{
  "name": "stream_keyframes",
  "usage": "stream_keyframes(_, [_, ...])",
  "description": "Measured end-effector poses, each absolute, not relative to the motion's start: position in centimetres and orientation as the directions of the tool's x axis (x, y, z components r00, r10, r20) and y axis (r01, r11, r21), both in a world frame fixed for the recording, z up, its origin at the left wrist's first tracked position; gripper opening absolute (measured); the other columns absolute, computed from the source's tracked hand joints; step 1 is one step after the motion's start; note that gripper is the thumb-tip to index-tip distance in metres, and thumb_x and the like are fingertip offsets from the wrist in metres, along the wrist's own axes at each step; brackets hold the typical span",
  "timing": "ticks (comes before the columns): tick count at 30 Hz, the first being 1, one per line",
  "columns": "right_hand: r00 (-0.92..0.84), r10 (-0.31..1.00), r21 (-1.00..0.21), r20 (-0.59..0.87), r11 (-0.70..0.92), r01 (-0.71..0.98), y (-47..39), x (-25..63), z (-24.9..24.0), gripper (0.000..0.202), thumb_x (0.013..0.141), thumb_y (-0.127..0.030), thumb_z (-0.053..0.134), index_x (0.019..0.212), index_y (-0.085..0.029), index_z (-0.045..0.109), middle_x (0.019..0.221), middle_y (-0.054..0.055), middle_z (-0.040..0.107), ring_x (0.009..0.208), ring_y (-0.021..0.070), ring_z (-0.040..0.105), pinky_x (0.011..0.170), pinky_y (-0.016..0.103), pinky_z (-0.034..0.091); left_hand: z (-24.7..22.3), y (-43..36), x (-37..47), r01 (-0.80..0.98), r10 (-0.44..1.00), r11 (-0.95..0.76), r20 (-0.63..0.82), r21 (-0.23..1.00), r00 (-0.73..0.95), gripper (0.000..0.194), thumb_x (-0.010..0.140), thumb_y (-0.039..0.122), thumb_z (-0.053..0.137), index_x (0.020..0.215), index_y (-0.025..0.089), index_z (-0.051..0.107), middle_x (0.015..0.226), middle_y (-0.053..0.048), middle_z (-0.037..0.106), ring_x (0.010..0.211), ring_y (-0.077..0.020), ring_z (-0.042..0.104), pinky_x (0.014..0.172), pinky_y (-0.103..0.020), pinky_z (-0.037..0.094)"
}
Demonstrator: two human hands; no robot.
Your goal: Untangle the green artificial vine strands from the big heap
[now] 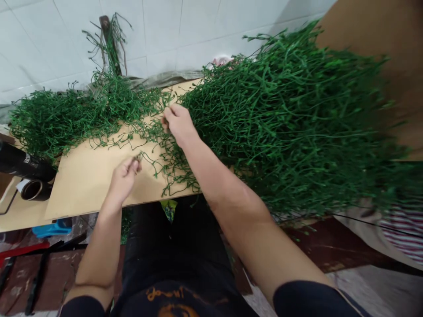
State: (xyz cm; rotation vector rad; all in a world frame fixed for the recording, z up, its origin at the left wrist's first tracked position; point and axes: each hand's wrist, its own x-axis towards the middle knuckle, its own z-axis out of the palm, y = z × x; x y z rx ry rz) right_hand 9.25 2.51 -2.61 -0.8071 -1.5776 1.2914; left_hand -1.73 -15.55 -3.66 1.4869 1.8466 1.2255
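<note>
Pinching with thumb and fingers, the left hand (125, 174) has a small bunch of thin green stems (142, 155) at its fingertips, above the flat, tan-coloured board (89, 178). The stems go out from the fingers toward the right side, over the board. The right hand (180, 123) is farther from the body, with its fingers bent inward, between two heaps of stems. I cannot tell if these fingers are closed on a stem or are only near to it.

On the right is the large, dense heap of green, wiry stems with small knobby tips (274, 119); the right forearm passes in front of its near left part. On the left, along the far side of the board, lies the smaller, loose heap of similar green stems (62, 116). Behind this smaller heap, a dark brown upright piece (105, 31) stands near the white tiled wall (165, 26), with some stems around it. At the left end are a black cylinder with white letters (23, 163) and, just beside it, a dark round container with a pale rim (34, 190).
</note>
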Motion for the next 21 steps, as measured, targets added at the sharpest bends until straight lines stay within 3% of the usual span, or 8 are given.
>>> stream_keyframes(2, [-0.421, 0.893, -0.988, 0.156, 0.140, -0.069, 0.4, 9.4, -1.5, 0.025, 0.090, -0.017, 0.039, 0.065, -0.018, 0.039, 0.060, -0.003, 0.046, 0.050, 0.0055, 0.040, 0.051, 0.021, 0.034, -3.3, -13.9, -3.1, 0.539, 0.873, -0.031, 0.285, 0.842, -0.395, 0.024, 0.081, 0.032, 0.050, 0.062, 0.018, 0.050, 0.072, -0.003, 0.052, 0.077, -0.0147, 0.051, 0.074, -0.027, 0.043])
stream_keyframes(4, [-0.494, 0.857, -0.989, 0.146, 0.125, -0.076, -1.4, 9.4, -0.8, 0.026, 0.088, -0.012, 0.042, 0.063, -0.017, 0.042, 0.059, -0.002, 0.050, 0.052, 0.0046, 0.042, 0.054, 0.021, 0.036, -3.1, -12.1, -3.8, 0.429, 0.845, -0.065, 0.279, 0.901, -0.457, 0.028, 0.082, 0.040, 0.051, 0.064, 0.018, 0.047, 0.077, -0.004, 0.054, 0.084, -0.0151, 0.054, 0.077, -0.028, 0.045])
stream_keyframes(8, [-0.505, 0.840, -0.980, 0.198, 0.171, -0.100, -2.9, 9.2, -0.6, 0.025, 0.082, -0.008, 0.050, 0.060, -0.017, 0.041, 0.056, -0.005, 0.046, 0.052, 0.0043, 0.039, 0.053, 0.020, 0.035, -3.3, -9.9, -2.5, -0.038, 0.909, -0.040, 0.021, 0.998, -0.415, 0.039, 0.084, 0.057, 0.040, 0.073, 0.020, 0.041, 0.075, -0.003, 0.059, 0.078, -0.0142, 0.061, 0.070, -0.028, 0.048])
stream_keyframes(11, [-0.504, 0.837, -0.977, 0.211, 0.188, -0.095, -2.8, 8.9, -1.2, 0.023, 0.080, -0.008, 0.052, 0.063, -0.018, 0.041, 0.057, -0.006, 0.043, 0.052, 0.0058, 0.039, 0.049, 0.020, 0.035, -3.7, -9.8, -0.1, -0.199, 0.950, 0.051, -0.109, 0.979, -0.293, 0.042, 0.084, 0.061, 0.038, 0.082, 0.019, 0.045, 0.074, -0.003, 0.060, 0.067, -0.0131, 0.061, 0.059, -0.025, 0.046])
stream_keyframes(15, [-0.474, 0.845, -0.968, 0.248, 0.226, -0.105, -2.6, 8.6, -1.8, 0.022, 0.081, -0.008, 0.050, 0.063, -0.018, 0.042, 0.059, -0.004, 0.048, 0.052, 0.0053, 0.041, 0.051, 0.020, 0.035, -4.0, -10.5, 1.6, -0.220, 0.957, 0.052, -0.111, 0.974, -0.267, 0.033, 0.087, 0.050, 0.043, 0.081, 0.018, 0.045, 0.061, 0.003, 0.052, 0.044, -0.0053, 0.044, 0.043, -0.019, 0.031])
stream_keyframes(21, [-0.432, 0.902, -0.981, 0.014, -0.070, -0.179, -2.9, 8.1, -1.4, 0.027, 0.088, -0.012, 0.043, 0.063, -0.019, 0.034, 0.053, -0.006, 0.047, 0.047, 0.0036, 0.044, 0.049, 0.018, 0.035, -4.7, -11.5, 1.2, -0.155, 0.968, -0.014, -0.025, 0.988, -0.248, 0.028, 0.088, 0.037, 0.045, 0.068, 0.018, 0.040, 0.045, 0.009, 0.030, 0.040, -0.0038, 0.028, 0.043, -0.017, 0.023])
